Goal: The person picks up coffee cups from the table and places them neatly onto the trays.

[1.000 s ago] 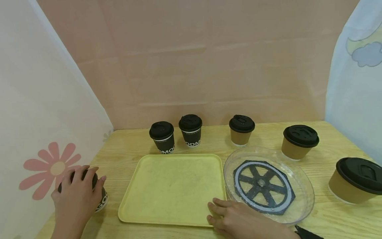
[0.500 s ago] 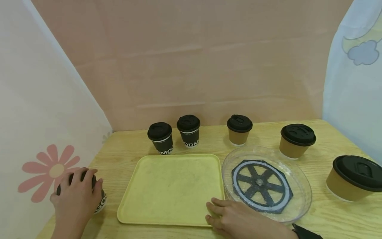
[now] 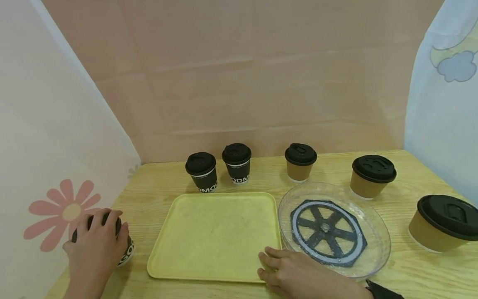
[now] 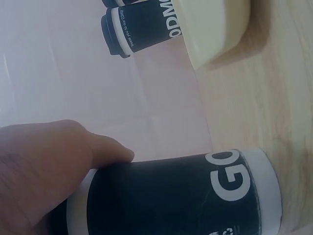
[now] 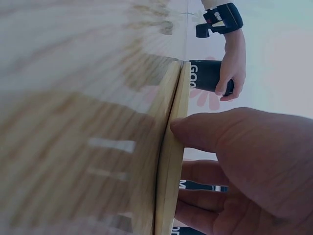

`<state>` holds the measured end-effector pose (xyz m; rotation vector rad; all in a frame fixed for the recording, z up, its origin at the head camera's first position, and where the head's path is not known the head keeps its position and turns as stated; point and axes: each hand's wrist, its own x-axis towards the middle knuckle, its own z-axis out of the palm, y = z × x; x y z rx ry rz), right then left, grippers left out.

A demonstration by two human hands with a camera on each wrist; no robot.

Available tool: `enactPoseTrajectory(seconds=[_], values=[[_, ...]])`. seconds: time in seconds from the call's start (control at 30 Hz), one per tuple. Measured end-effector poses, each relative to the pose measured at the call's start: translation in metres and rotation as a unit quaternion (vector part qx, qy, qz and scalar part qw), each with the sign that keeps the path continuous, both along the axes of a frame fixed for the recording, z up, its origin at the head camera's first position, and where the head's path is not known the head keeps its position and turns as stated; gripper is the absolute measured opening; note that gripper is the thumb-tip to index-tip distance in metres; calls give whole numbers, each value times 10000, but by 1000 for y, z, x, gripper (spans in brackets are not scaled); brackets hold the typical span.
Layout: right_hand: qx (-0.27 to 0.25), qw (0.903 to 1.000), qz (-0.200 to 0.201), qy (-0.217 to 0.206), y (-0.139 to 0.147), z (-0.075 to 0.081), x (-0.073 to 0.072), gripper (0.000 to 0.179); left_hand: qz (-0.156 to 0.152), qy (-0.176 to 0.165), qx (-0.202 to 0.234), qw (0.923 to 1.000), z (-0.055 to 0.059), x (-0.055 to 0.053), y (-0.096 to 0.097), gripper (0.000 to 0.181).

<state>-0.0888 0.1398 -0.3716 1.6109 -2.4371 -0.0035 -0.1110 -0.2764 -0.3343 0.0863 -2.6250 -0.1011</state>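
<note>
The gripping step, seemingly: left hand (image 3: 96,243) clamped on the near-left cup (image 4: 168,198), right hand (image 3: 295,272) lying fingers apart on the tray (image 3: 216,236), contact partly hidden; lifting would call for steadiness.

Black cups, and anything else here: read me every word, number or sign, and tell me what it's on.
"GO", then curving away: front black cup in the left hand.
Partial sign, cut off by the frame: same cup.
"DMO", then curving away: left rear black cup.
"ODM": right rear black cup.
Too small or blurred: fine print on the rear cups.
</note>
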Motion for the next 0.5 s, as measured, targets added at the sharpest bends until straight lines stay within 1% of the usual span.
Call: enactPoseTrajectory(seconds=[0.1,0.17,0.27,0.4,0.5], values=[[19,9999,-31,-120,0,1,0,28,-56,159,-32,9999,0,0,0,21],[4,9999,-37,-126,0,1,0,28,-79,222,-42,9997,0,0,1,20],[-70,10000,25,-30,1,0,0,26,-89,289,-58,9995,1,1,1,20],[-275,9991,176,255,1,-1,1,21,-60,256,-74,9996,0,1,1,21],[-316,9987,212,343,1,-1,1,20,-80,242,-69,9997,0,1,1,21]])
